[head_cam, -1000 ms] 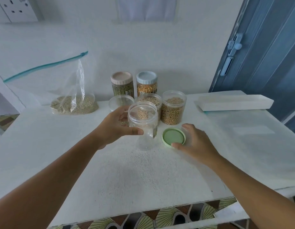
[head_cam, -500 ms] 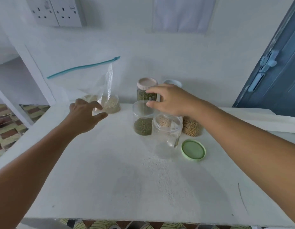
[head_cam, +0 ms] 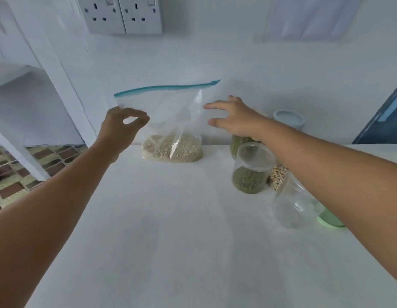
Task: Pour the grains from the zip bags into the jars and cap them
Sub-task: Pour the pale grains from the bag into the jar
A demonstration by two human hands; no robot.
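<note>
Zip bag (head_cam: 168,121) upright w/ grains; both hands at sides.

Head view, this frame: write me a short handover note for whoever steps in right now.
Left hand: thumb and finger pinched at the left edge of the zip bag; whether it grips the plastic cannot be told.
Right hand: open, beside the bag's right edge, not holding it.
The bag stands at the back of the table, zip apparently shut, pale grain at the bottom.
An empty jar stands uncapped at right, green lid beside it.
Done: a jar of green grain is filled but has no lid; a blue-lidded jar is capped.
Left: open the bag, pour, cap.
</note>
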